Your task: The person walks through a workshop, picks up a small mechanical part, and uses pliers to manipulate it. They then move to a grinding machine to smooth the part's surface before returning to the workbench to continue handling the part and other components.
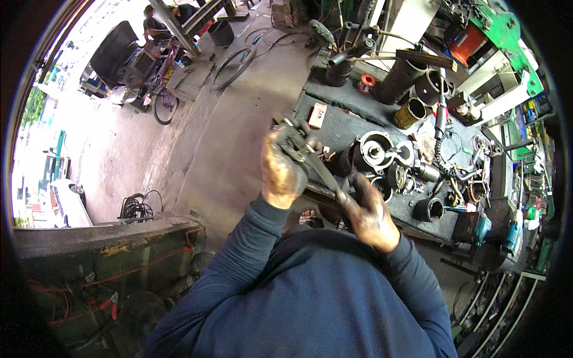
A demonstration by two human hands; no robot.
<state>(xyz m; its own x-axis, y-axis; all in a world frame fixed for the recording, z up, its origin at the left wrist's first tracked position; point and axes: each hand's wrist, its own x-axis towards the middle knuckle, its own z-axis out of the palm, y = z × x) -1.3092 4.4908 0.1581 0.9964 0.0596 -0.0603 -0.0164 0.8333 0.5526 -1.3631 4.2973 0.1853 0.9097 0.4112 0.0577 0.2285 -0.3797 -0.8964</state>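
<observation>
My left hand [282,170], blackened with grease, is closed around a small dark metal part [291,142]. The part is blurred, so its kind does not show. A flat, dark, file-like bar [321,173] slants from that part down to my right hand [373,218]. Greasy fingers of my right hand are wrapped round the bar's lower end. Its upper end meets the part at my left hand; whether it presses on it I cannot tell. Both hands are held up in front of my body, beside the near edge of a dark workbench [334,128].
On the bench stand an open round motor housing [375,150], a yellowish cylinder [410,113], a black ring-shaped part [428,209], a small red-and-white box [317,116] and a wire spool [366,83]. A tyre [234,67] lies on the floor ahead. A person [156,25] is at the far left.
</observation>
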